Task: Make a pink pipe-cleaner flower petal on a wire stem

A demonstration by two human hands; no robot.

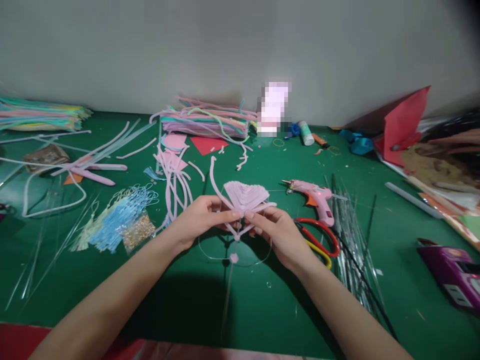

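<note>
A pale pink fan-shaped piece of fuzzy stems is held up over the green table, between both hands. My left hand pinches its lower left side, thumb on the front. From the other side my right hand grips the lower right, its thumb almost touching the left one. Loose stem ends stick out at upper left and right, and two more meet in a V below the thumbs. Under the V hang a small pink knob and a thin clear wire loop, with a clear rod running down toward the table's front edge.
Right of my hands lie a pink glue gun, red-handled scissors, thin clear rods and a purple device. Left are blue tassels, a bag of gold beads and loose stems. Stem bundles and a blurred bright screen stand behind.
</note>
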